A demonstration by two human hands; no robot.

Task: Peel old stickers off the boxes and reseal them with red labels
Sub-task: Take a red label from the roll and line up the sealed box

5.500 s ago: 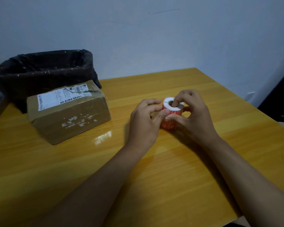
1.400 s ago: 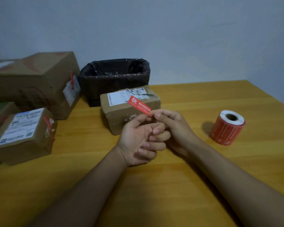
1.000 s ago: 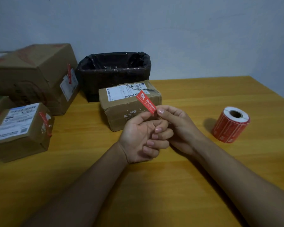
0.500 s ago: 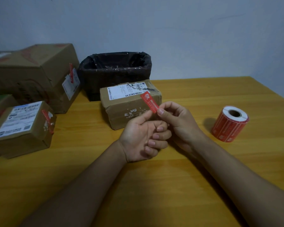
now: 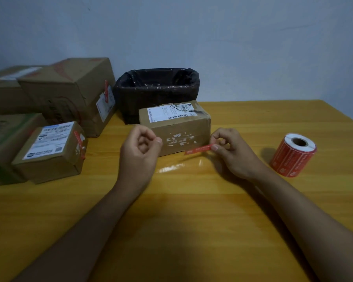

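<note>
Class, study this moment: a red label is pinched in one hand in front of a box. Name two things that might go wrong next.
1. The red label hangs free from the right hand, held at one end only; it might curl and stick to itself or to the table.
2. The box still carries torn white sticker scraps on its front; a label pressed over them may hold poorly.
</note>
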